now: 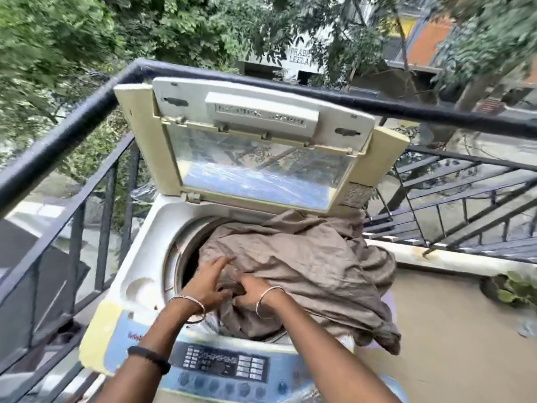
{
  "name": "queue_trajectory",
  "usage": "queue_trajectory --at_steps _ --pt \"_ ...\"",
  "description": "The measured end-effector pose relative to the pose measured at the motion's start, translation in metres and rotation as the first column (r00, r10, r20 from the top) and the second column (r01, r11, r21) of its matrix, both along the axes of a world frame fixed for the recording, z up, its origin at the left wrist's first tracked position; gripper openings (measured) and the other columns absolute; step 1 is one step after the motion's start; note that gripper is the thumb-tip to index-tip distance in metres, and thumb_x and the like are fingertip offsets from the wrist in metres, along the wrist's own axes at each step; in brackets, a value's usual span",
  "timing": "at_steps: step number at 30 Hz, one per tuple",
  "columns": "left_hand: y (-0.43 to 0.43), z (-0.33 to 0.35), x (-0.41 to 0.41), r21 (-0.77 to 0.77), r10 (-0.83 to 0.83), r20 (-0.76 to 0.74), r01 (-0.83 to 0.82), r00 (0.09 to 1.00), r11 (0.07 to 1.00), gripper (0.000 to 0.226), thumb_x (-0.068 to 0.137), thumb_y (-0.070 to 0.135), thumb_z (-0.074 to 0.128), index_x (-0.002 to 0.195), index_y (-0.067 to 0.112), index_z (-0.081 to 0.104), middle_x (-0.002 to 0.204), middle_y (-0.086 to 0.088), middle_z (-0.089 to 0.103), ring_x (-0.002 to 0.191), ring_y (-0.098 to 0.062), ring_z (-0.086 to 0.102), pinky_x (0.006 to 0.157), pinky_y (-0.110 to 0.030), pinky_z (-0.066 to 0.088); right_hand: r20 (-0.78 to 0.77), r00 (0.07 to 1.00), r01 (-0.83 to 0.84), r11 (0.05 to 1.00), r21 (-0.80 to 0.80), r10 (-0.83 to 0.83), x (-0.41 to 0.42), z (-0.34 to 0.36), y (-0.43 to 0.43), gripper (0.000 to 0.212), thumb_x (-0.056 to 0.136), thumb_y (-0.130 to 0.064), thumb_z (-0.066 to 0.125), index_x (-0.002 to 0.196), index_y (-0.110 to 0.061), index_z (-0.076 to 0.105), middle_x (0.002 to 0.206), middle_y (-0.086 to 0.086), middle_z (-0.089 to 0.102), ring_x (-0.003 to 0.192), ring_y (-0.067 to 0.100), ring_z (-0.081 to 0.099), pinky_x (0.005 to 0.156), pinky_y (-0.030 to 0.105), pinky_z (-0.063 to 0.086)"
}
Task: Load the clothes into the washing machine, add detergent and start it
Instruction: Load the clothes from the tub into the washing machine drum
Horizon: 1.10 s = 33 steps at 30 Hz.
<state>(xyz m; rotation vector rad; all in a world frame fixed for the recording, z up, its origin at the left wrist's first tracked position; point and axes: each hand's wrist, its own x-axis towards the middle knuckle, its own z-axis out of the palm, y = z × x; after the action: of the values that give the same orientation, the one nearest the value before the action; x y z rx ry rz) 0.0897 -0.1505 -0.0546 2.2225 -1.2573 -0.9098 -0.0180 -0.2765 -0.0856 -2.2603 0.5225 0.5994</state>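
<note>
A top-loading washing machine (145, 257) stands on a balcony with its lid (255, 146) raised upright. A large brown cloth (313, 266) lies bunched over the drum opening and spills over the machine's right side. My left hand (207, 283) presses flat on the cloth at the drum's left, fingers spread. My right hand (250, 290) is beside it, its fingers closed into a fold of the same cloth. Both wrists wear metal bangles. The blue control panel (226, 366) with buttons runs along the near edge. No detergent is in view.
A black metal railing (72, 123) wraps the balcony close behind and left of the machine. A low ledge (436, 257) and a potted plant (514, 289) sit to the right, beside open tan floor (450, 344). Trees and buildings lie beyond.
</note>
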Motion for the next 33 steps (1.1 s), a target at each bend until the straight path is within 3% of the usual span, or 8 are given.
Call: queue_trajectory --at_steps 7,11,14,18,23,28,31,33 --pt "-0.027 -0.082 -0.011 0.379 -0.156 0.101 0.107 0.983 0.919 0.105 0.06 0.06 0.051 0.151 0.037 0.005 0.162 0.002 0.012 0.149 -0.022 0.013 0.116 -0.052 0.024 0.167 0.937 0.279 0.944 0.174 -0.307 -0.135 0.075 -0.03 0.024 0.09 -0.027 0.061 0.106 -0.014 0.072 0.099 -0.001 0.075 0.088 0.01 0.069 0.079 0.03 0.052" --pt "-0.041 -0.082 -0.016 0.378 -0.115 0.152 0.05 0.982 0.924 0.09 0.079 0.052 0.06 0.15 0.044 0.005 0.161 0.011 0.008 0.149 -0.018 0.011 0.108 -0.068 0.02 0.239 0.531 0.793 0.577 0.198 -0.813 -0.22 0.075 -0.061 0.004 0.083 -0.011 0.073 0.08 -0.01 0.07 0.071 0.011 0.073 0.064 0.014 0.068 0.068 0.033 0.055" --pt "-0.05 -0.089 -0.014 0.364 -0.093 0.154 0.031 0.984 0.931 0.09 0.079 0.053 0.061 0.15 0.044 0.007 0.161 0.011 0.01 0.149 -0.018 0.012 0.11 -0.068 0.019 0.272 0.297 0.952 0.307 -0.004 -0.915 -0.26 0.04 -0.078 0.04 0.066 -0.006 0.084 0.099 -0.014 0.063 0.084 0.007 0.066 0.071 0.018 0.064 0.063 0.018 0.049" --pt "-0.053 -0.096 -0.013 0.352 -0.071 0.17 0.007 0.983 0.936 0.091 0.078 0.051 0.063 0.149 0.044 0.007 0.16 0.011 0.011 0.149 -0.018 0.012 0.109 -0.069 0.017 0.155 0.464 0.885 0.452 -0.108 -0.872 -0.268 -0.041 -0.097 0.124 0.054 -0.026 0.089 0.152 -0.02 0.014 0.128 0.003 0.05 0.114 0.018 0.049 0.098 0.036 0.046" --pt "-0.049 -0.095 -0.012 0.34 -0.082 0.174 0.018 0.981 0.94 0.093 0.077 0.052 0.064 0.15 0.043 0.007 0.16 0.01 0.012 0.148 -0.018 0.013 0.109 -0.068 0.02 0.266 0.118 0.973 0.165 0.161 -0.957 -0.214 -0.052 -0.105 0.019 0.095 -0.01 0.055 0.107 -0.022 0.063 0.091 -0.015 0.07 0.098 0.017 0.049 0.074 0.016 0.045" --pt "-0.042 -0.092 -0.007 0.352 -0.126 0.157 0.064 0.979 0.934 0.096 0.077 0.052 0.064 0.15 0.044 0.003 0.161 0.009 0.011 0.148 -0.018 0.013 0.109 -0.067 0.022 0.013 -0.338 0.813 -0.285 0.508 -0.941 -0.203 -0.035 -0.117 0.019 0.069 -0.036 0.062 0.064 -0.02 0.072 0.076 -0.003 0.065 0.078 0.019 0.055 0.068 0.03 0.045" --pt "-0.042 -0.086 -0.006 0.324 -0.098 0.129 0.051 0.987 0.945 0.096 0.076 0.05 0.066 0.15 0.045 0.004 0.16 0.009 0.013 0.148 -0.017 0.016 0.11 -0.066 0.022 0.256 -0.407 0.835 -0.243 0.494 -0.877 -0.186 0.017 -0.117 0.021 0.082 -0.019 0.06 0.069 -0.019 0.077 0.064 -0.019 0.06 0.073 0.008 0.055 0.06 0.021 0.044" --pt "-0.042 -0.082 -0.006 0.325 -0.078 0.103 0.041 0.992 0.945 0.095 0.076 0.047 0.066 0.15 0.046 0.006 0.16 0.009 0.012 0.148 -0.017 0.016 0.111 -0.066 0.019 0.503 -0.231 0.957 -0.102 0.271 -0.833 -0.174 0.05 -0.116 0.02 0.081 -0.008 0.058 0.083 -0.015 0.076 0.068 -0.014 0.063 0.075 0.012 0.054 0.062 0.026 0.039"
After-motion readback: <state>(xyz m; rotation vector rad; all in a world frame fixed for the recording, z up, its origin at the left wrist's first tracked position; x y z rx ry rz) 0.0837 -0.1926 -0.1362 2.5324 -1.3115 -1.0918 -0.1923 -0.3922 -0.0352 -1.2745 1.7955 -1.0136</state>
